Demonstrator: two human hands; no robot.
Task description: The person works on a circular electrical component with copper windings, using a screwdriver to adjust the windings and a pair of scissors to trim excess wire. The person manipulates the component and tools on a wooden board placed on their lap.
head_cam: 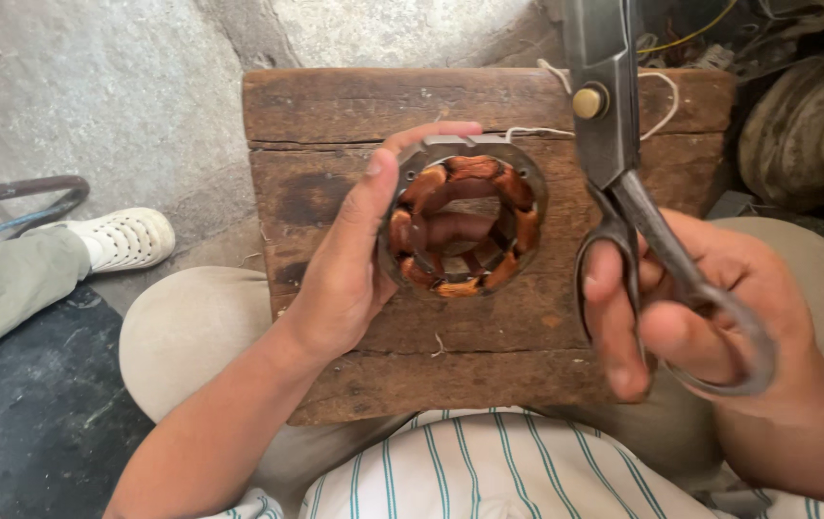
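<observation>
My left hand (344, 259) holds a round metal motor stator (517, 187) upright over a worn wooden block (335, 115). Copper-coloured windings (474, 168) line the ring's inside, and my fingers show through its opening. A thin white thread (662, 101) runs from the ring's top toward the right. My right hand (710, 308) grips large dark metal scissors (614, 125) by the handles, blades closed and pointing up, just to the right of the stator.
The wooden block rests on my knees, beige trousers (186, 327) either side. Another person's leg and white shoe (123, 238) lie at the left on a concrete floor (95, 86). A dark mat (37, 404) is at lower left; machine parts and wires (796, 115) are at upper right.
</observation>
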